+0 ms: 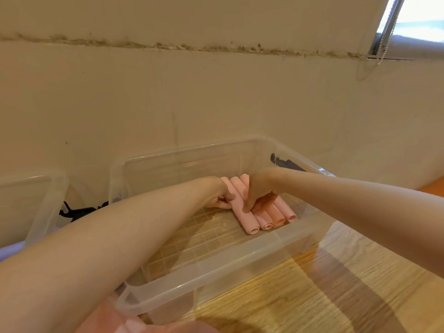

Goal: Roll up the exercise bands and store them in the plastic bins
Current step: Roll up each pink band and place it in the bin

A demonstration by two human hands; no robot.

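Several pink rolled exercise bands (249, 222) lie side by side on the floor of a clear plastic bin (216, 265), toward its far right corner. Both my hands reach down into the bin. My left hand (222, 199) touches the left side of the nearest roll, its fingers curled against it. My right hand (260, 194) comes from the right, and its fingertips press down on top of the rolls. My hands hide the middle of the rolls.
A second clear bin (45, 200) stands to the left, with a black clip (79, 210) between the two. Another black clip (286, 162) sits behind the bin's right side. The bins rest on a wooden table (336, 284) against a beige wall.
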